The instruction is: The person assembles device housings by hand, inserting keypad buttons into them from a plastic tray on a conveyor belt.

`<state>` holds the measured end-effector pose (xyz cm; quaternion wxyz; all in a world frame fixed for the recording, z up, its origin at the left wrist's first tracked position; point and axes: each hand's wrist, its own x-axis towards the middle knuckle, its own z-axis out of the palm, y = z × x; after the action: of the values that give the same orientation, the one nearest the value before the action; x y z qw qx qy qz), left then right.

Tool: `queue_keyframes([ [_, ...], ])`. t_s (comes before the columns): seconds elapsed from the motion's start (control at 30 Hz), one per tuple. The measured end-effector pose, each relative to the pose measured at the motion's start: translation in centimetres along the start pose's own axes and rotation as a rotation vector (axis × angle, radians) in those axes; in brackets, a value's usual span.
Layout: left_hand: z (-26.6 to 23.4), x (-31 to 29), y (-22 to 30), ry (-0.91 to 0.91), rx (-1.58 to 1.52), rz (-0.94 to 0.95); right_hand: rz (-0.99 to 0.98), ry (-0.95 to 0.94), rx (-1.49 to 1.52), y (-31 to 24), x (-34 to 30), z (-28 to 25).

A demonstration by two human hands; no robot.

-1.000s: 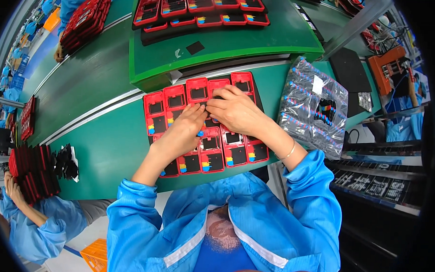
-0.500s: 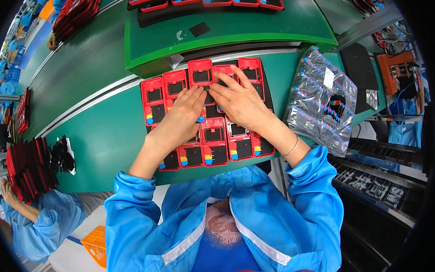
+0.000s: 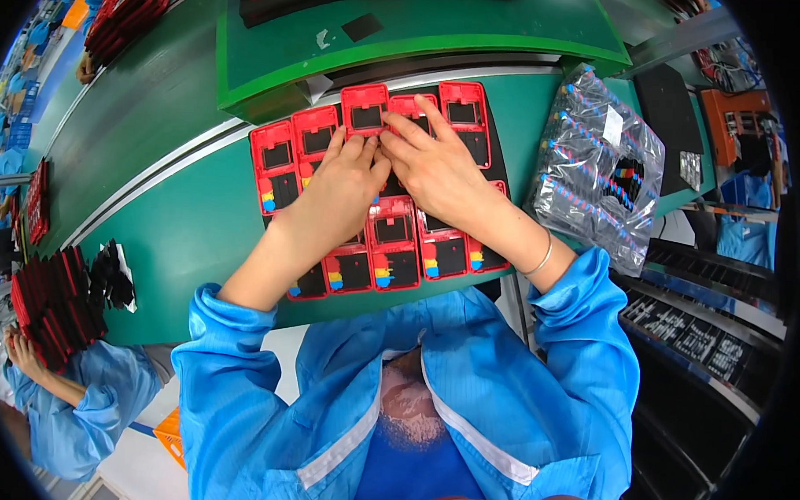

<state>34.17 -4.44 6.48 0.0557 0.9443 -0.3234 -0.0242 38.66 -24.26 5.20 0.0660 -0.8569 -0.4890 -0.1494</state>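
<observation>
Two rows of red plastic cases (image 3: 394, 230) with black panels lie on a black mat (image 3: 500, 156) on the green bench. Many hold yellow and blue pieces in a corner. My left hand (image 3: 345, 191) is over the upper row, its fingers bent and close together at the lower part of the middle red case (image 3: 365, 97). What its fingertips hold, if anything, is hidden. Beside it, my right hand (image 3: 438, 176) reaches onto the same case, with fingers spread and its raised index finger over the neighbouring case (image 3: 425, 102). Both hands hide the cases beneath them.
A clear plastic bag (image 3: 596, 173) of dark parts with red and blue bits lies right. A raised green shelf (image 3: 478, 37) stands behind the cases. At left, a co-worker's hand (image 3: 25, 351) touches a stack of red-and-black cases (image 3: 59, 304); an orange crate (image 3: 171, 436) sits below.
The view has shifted, so the bench and cases sit higher in it. My left fingers have bent and spread slightly; both hands stay at the middle upper case.
</observation>
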Motion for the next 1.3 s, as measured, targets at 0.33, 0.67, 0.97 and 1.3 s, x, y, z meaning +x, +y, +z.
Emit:
queue_keyframes([
  [0.33, -2.3, -4.9, 2.1, 0.204, -0.404, 0.026, 0.002, -0.059, 0.354, -0.3, -5.5, -5.3],
  [0.67, 0.5, -10.1, 10.0, -0.009, -0.172, 0.16, -0.18, -0.101, 0.209, -5.0, -10.6, -5.9],
  [0.97, 0.5, -10.1, 9.5, -0.01, -0.182, 0.166, -0.214, -0.04, 0.154, -6.2, -9.3, -5.1],
  [1.3, 1.2, -9.9, 9.7, -0.036, -0.065, 0.159, -0.139, -0.091, 0.143, -7.1, -8.5, -4.9],
])
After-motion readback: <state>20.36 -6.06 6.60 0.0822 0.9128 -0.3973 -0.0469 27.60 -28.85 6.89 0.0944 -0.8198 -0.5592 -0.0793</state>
